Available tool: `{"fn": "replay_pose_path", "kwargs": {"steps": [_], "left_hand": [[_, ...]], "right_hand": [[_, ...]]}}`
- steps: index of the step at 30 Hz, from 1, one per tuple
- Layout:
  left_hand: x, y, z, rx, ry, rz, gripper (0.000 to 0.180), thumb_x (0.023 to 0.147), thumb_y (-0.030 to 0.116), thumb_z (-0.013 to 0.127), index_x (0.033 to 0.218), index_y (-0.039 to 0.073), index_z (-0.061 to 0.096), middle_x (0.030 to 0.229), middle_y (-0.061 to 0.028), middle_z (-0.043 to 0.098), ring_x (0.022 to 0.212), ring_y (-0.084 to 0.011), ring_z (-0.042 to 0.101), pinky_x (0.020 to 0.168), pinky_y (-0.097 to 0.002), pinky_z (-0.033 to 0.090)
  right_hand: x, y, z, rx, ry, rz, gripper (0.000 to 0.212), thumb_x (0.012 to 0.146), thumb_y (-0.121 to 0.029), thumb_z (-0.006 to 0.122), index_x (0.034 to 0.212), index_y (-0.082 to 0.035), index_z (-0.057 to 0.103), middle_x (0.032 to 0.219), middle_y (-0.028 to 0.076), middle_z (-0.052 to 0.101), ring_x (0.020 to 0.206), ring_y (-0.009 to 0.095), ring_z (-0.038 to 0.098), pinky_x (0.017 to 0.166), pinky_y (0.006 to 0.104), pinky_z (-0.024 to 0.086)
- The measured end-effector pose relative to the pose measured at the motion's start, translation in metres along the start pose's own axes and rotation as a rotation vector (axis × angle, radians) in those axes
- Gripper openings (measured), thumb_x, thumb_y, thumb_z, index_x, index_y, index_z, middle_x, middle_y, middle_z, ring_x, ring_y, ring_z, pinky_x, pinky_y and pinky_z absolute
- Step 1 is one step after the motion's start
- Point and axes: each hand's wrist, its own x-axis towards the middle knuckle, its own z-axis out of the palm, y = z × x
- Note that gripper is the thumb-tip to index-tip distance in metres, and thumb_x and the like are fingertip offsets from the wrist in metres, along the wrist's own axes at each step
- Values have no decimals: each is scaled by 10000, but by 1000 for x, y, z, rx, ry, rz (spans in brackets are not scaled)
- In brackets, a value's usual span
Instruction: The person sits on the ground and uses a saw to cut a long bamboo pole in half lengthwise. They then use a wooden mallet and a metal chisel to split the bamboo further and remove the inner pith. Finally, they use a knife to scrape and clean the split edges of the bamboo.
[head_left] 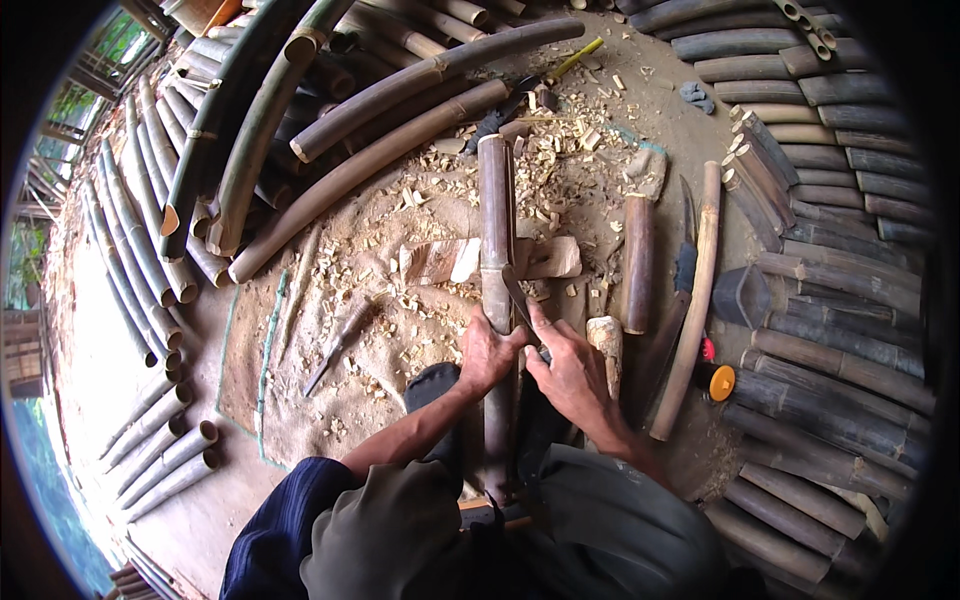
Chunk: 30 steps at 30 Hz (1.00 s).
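A dark brown bamboo pole (496,215) lies lengthwise in front of me, its near end between my legs. My left hand (488,352) is closed around its left side, just below a joint ring, with the thumb reaching across toward the knife. My right hand (570,365) grips a knife (516,297), forefinger stretched along it. The curved dark blade lies against the right side of the pole, where a long split or groove runs. Most of the knife's handle is hidden in my right hand. Beneath the pole is a pale wooden block (430,262).
Wood chips cover the brown ground cloth (330,400). A second knife (340,342) lies left, a long dark-handled blade (684,265) right. Nearby are a short bamboo piece (637,265), a pale pole (690,310) and a yellow-orange lid (721,383). Bamboo poles (400,165) are stacked around.
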Motion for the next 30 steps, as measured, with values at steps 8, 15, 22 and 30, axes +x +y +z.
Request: {"fn": "replay_pose_path", "kwargs": {"steps": [8, 15, 22, 30], "left_hand": [[1, -7, 3, 134, 33, 82, 709, 825, 415, 832, 1174, -96, 487, 953, -315, 713, 922, -464, 728, 808, -520, 579], [1, 3, 3, 120, 55, 6, 703, 785, 378, 825, 1177, -117, 514, 975, -328, 713, 935, -455, 729, 843, -502, 577], [0, -3, 4, 177, 14, -17, 776, 806, 444, 852, 1236, -96, 497, 1047, -305, 697, 1001, -436, 712, 865, -514, 567], [7, -26, 8, 139, 61, 175, 475, 852, 196, 745, 1133, -66, 467, 880, -304, 700, 854, -478, 711, 759, -549, 559]], "right_hand": [[10, -16, 24, 179, 56, 157, 629, 902, -110, 712, 1507, -71, 544, 1038, 205, 687, 919, 342, 703, 793, 416, 563], [7, -5, 14, 78, 48, 73, 630, 929, -188, 704, 1522, -72, 525, 976, 192, 654, 876, 373, 695, 779, 473, 562], [4, -5, 24, 94, 87, 101, 636, 902, -154, 723, 1511, -93, 550, 965, 172, 663, 855, 331, 690, 761, 422, 562], [15, -17, 34, 185, 151, 83, 636, 916, -140, 681, 1505, 21, 501, 1119, 278, 671, 980, 435, 694, 842, 471, 570]]}}
